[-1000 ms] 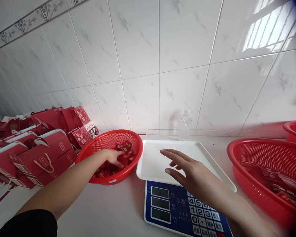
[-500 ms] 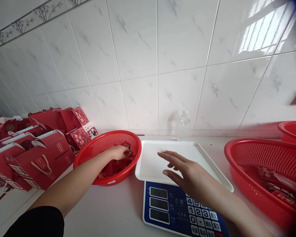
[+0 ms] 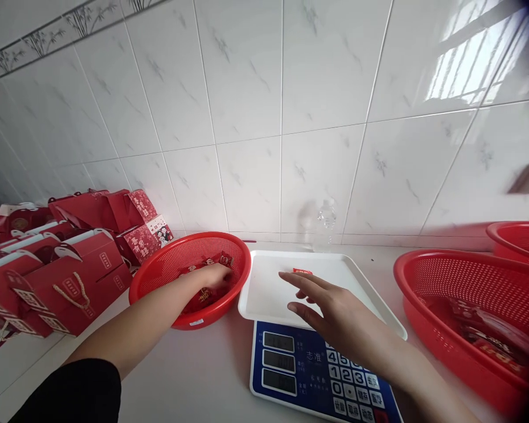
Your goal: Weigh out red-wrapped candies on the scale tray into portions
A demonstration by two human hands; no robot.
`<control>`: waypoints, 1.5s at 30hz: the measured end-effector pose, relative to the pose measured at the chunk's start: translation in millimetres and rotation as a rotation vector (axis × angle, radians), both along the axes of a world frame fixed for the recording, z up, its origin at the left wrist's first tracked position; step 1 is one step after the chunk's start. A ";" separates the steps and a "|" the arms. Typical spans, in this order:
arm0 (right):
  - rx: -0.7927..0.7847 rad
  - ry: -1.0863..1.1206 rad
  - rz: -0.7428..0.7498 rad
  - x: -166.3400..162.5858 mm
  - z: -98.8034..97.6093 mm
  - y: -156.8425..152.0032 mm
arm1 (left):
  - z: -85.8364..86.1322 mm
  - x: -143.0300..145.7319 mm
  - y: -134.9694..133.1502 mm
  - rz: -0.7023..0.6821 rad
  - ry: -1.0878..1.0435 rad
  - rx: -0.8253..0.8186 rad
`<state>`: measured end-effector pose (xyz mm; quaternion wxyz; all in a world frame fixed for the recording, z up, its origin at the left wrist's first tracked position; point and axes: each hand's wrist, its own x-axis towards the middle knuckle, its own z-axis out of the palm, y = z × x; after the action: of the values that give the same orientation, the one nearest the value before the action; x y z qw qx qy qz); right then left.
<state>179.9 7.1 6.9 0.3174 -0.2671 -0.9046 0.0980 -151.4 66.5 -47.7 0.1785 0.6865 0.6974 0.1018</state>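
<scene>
My left hand (image 3: 217,276) reaches down into a red plastic basket (image 3: 152,258) holding small red wrapped packets (image 3: 203,298). Its fingers are buried among them, so whether it grips one does not show. Above the white tray (image 3: 264,288), my right hand (image 3: 320,299) hovers with fingers apart and nothing in it. One small red packet (image 3: 302,271) lies on that tray, just behind my right fingertips. The tray sits on a blue digital scale (image 3: 306,376), whose keypad is partly covered by my right forearm.
Red gift boxes (image 3: 77,276) with rope handles crowd the left side. A second red basket (image 3: 449,317) with packets stands at right, another red basket (image 3: 520,238) behind it. A clear plastic bottle (image 3: 325,226) stands by the tiled wall (image 3: 247,188).
My left hand has moved deeper into the packets and its fingers have gone out of sight. The right hand stays over the tray, and more of the packet behind it shows.
</scene>
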 end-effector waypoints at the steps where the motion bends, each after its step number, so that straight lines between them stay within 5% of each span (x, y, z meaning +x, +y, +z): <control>1: 0.000 0.002 -0.001 0.6 0.9 -0.4 | 5.6 -3.8 -0.9 0.006 -0.028 -0.004; 8: -0.005 -0.029 -0.025 2.1 1.0 -0.6 | 42.0 -29.0 -2.9 0.208 -0.386 0.331; 13: -0.032 -0.026 -0.021 -2.3 -1.1 2.1 | 62.4 -17.6 1.6 0.425 -0.782 0.629; 18: -0.295 0.104 -0.021 -14.9 -4.4 -0.7 | 81.2 46.5 -2.6 0.457 -1.160 0.757; 24: -0.569 0.440 0.042 -32.7 -12.4 -4.0 | 67.6 151.1 -28.0 0.316 -1.508 0.823; 29: -0.556 0.453 -0.047 -26.0 -5.5 -0.2 | 55.5 181.3 -32.6 0.313 -1.786 0.730; 37: -0.604 0.532 -0.051 3.2 12.7 11.8 | 59.4 154.4 -29.4 0.482 -2.124 0.324; 41: -0.634 0.765 -0.058 17.1 13.6 27.5 | 61.3 144.3 -34.9 0.431 -2.153 0.083; 45: -0.772 0.927 -0.011 24.8 11.8 39.7 | 62.6 146.8 -42.9 0.277 -2.071 0.047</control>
<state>204.7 46.8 18.7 0.5594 -0.2973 -0.5695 0.5238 -4.6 23.6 14.9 0.6623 0.1810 0.2739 0.6735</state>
